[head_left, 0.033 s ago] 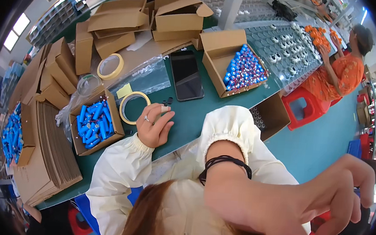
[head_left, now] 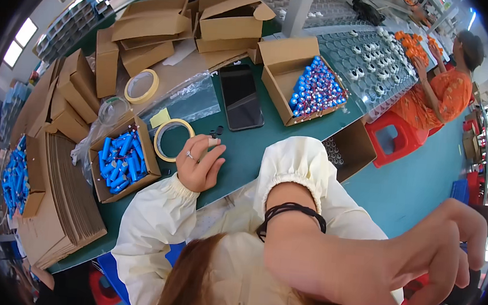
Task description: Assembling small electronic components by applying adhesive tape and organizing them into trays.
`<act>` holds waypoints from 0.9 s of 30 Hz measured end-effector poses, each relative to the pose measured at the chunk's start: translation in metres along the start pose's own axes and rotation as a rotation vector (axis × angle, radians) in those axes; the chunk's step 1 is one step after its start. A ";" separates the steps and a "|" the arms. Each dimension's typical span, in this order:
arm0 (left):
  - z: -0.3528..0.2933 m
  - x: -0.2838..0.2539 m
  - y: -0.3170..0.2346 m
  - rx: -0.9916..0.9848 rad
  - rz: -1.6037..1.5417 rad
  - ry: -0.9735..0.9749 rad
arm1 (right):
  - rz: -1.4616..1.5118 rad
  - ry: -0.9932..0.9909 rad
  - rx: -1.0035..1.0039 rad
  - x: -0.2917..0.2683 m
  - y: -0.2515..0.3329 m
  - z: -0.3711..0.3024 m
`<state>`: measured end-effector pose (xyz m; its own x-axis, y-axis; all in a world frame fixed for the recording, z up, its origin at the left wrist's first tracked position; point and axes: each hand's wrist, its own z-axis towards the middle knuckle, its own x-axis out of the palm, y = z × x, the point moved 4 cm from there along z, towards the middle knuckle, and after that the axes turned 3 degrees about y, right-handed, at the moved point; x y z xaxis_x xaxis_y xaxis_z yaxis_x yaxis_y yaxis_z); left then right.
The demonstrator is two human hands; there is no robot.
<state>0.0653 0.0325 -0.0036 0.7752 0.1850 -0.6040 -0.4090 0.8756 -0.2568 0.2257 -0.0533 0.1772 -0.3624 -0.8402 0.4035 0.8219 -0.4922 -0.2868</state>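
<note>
My left hand (head_left: 198, 163) rests at the table's near edge, its fingers curled in and nothing visible in them. It wears a ring, and a pale wrap covers one fingertip. Small black pieces (head_left: 217, 131) lie just beyond that fingertip. A roll of cream tape (head_left: 159, 147) lies flat to the left of this hand. My right hand (head_left: 361, 270) is raised close to the camera, well above the table. Its fingers are bent and apart, with nothing seen in them. A dark cord circles the wrist.
A black phone (head_left: 241, 98) lies mid-table. Blue cylindrical cells with wires fill a right carton (head_left: 274, 100) and a left carton (head_left: 153, 155). Empty cartons (head_left: 151, 19) pile up behind; flattened cardboard (head_left: 74, 196) is stacked at left. A person in orange (head_left: 446, 94) sits at right by a red stool (head_left: 391, 141).
</note>
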 end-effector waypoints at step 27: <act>-0.002 -0.004 0.001 0.035 0.091 0.028 | 0.266 0.059 -0.053 -0.011 -0.002 -0.007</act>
<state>0.0606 0.0314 -0.0031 0.7219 0.2521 -0.6444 -0.4596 0.8708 -0.1742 0.2251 -0.0448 0.1668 -0.1634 -0.9526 0.2567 0.8682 -0.2624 -0.4211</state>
